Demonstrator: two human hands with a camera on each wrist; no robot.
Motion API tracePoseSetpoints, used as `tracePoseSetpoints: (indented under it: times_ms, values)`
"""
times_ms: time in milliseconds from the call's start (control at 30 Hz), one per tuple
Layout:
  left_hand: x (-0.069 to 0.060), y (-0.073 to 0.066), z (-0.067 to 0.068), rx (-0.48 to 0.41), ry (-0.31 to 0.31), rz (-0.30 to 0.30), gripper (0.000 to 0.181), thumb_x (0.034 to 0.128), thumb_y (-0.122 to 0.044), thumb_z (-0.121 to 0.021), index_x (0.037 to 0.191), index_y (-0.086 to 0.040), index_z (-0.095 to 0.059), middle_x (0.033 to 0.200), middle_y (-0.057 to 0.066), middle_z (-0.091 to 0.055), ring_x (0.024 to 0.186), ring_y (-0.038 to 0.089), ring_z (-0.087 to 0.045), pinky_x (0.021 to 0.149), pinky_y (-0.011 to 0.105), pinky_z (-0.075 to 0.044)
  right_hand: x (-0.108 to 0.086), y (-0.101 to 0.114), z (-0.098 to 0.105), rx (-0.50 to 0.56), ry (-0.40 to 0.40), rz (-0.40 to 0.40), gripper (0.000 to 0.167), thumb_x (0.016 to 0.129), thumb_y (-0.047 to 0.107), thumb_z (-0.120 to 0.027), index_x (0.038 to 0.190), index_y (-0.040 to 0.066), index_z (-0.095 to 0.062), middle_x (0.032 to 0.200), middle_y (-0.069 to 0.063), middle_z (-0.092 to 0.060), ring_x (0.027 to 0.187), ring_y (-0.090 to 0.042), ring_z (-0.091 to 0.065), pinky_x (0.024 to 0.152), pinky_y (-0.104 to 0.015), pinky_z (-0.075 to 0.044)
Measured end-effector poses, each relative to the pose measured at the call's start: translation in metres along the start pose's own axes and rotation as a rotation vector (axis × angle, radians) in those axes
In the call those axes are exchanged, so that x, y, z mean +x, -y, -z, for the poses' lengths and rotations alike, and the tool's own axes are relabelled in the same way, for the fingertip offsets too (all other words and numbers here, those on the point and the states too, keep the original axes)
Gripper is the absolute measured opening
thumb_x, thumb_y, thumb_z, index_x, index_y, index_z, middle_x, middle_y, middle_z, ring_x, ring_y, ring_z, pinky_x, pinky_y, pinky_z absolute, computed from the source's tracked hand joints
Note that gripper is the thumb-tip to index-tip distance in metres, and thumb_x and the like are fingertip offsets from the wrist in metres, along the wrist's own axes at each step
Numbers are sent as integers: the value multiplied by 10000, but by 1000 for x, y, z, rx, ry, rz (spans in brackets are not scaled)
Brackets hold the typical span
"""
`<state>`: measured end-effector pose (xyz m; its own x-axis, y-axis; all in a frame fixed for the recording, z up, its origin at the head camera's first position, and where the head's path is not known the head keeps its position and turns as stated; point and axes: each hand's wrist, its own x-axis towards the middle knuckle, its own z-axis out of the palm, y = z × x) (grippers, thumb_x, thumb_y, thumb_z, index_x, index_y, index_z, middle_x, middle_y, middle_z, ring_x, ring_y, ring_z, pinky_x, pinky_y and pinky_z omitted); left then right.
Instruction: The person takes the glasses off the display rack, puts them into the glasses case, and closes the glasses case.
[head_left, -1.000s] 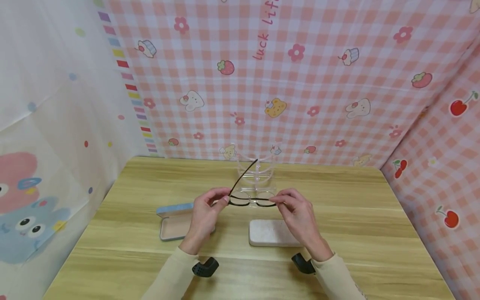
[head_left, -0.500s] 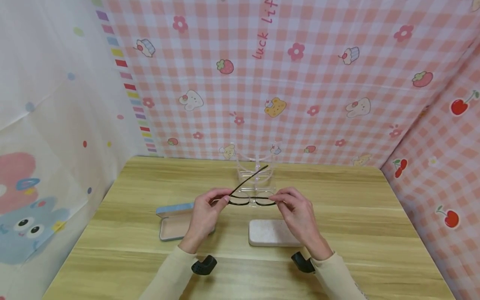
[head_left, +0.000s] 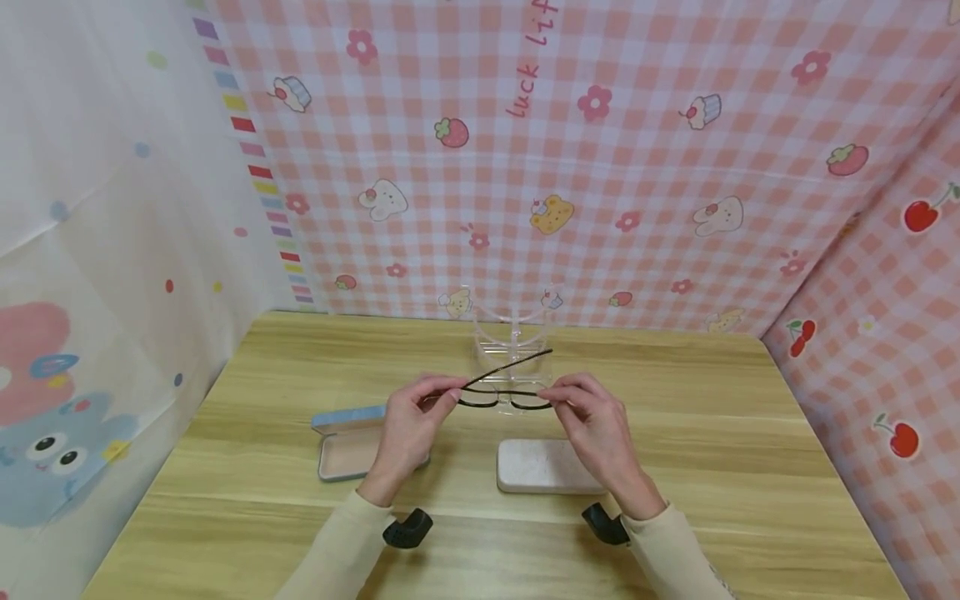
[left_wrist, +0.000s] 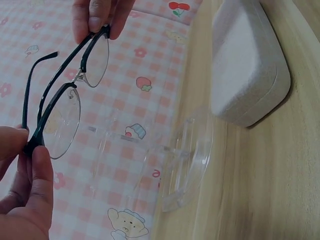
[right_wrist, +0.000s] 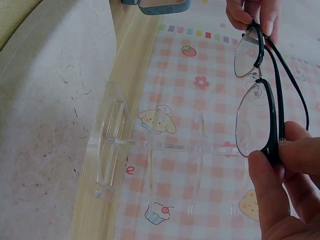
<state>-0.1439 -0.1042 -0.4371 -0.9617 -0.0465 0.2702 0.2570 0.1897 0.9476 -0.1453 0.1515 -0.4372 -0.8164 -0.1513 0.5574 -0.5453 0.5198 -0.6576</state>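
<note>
Black half-rim eyeglasses [head_left: 480,405] are held up off the table between both hands. My left hand [head_left: 408,429] pinches the left hinge corner between thumb and fingers. At the opposite corner, my right hand [head_left: 597,421] pinches the frame the same way. One temple arm lies folded across behind the lenses; the other temple arm [head_left: 510,365] slants out from the left hand, partly folded. Behind the glasses stands a clear plastic display stand [head_left: 514,337]. Below the right hand rests a closed whitish glasses case [head_left: 536,465], partly covered by that hand.
An open blue glasses case [head_left: 352,454] with a pale lining sits beside the left forearm, partly hidden by the hand. The wooden table [head_left: 720,450] meets a pink checked cloth [head_left: 645,158] at the back. A black device [head_left: 408,529] sits at each wrist.
The temple arm at the left hand has swung down and rightward, closer to the frame. Both hands keep their hold, nearly still.
</note>
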Motion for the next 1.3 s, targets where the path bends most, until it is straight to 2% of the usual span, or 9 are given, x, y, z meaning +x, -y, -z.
tracePoseSetpoints:
  times_ms: [233,433,600,767,867,1067,1167,1300]
  values:
    - [-1,0,0,47,-7,3,130,929,8,-736,1013,-58,-810,1020,55,-729,949,179,-654,829,206,-550,1,1,0,-1,1,1,243,896,-112,-715,976,90,-823,1010,1,-690,869,-123,-668,700,-256,-611]
    - [-2,0,-1,80,-38,0,138,911,14,-746,998,-66,-817,1029,66,-722,953,193,-661,828,195,-549,1,1,-1,9,-1,-7,239,898,-114,-712,973,86,-821,1019,-13,-682,877,-136,-670,711,-264,-617]
    - [-2,0,-3,111,-60,10,123,910,-5,-755,982,-77,-825,1037,73,-675,969,203,-646,852,203,-554,0,2,-1,66,-5,-65,216,915,-115,-695,967,61,-808,1046,-39,-652,925,-212,-680,777,-321,-634]
    - [-2,-2,-3,142,-61,10,119,905,-10,-761,967,-86,-829,1022,63,-659,970,204,-633,842,227,-562,1,3,0,119,-7,-153,178,929,-93,-700,989,51,-788,1082,-56,-599,971,-230,-643,812,-313,-623]
    - [-2,-2,-2,158,-56,2,115,903,-12,-765,962,-86,-829,1021,58,-662,967,200,-633,824,228,-564,2,4,1,141,4,-207,172,935,-54,-720,1069,37,-777,1143,-78,-578,1047,-229,-612,829,-317,-621]
    - [-2,0,-1,183,-36,-5,97,904,-29,-774,954,-92,-829,1007,48,-666,923,192,-639,790,228,-562,4,-1,4,220,54,-313,279,955,27,-730,1233,46,-738,1299,-97,-568,1226,-285,-580,894,-355,-605]
    - [-2,2,0,177,-29,-4,94,907,-40,-775,960,-95,-830,1011,48,-671,918,189,-645,792,226,-566,4,-5,5,258,66,-338,237,961,49,-730,1197,37,-752,1291,-99,-607,1213,-273,-609,928,-312,-583]
    - [-2,4,2,120,-20,9,107,923,-27,-757,997,-69,-823,1057,75,-680,965,202,-658,835,214,-572,4,-7,5,292,65,-354,146,961,72,-738,1100,39,-773,1215,-80,-668,1137,-206,-649,928,-251,-570]
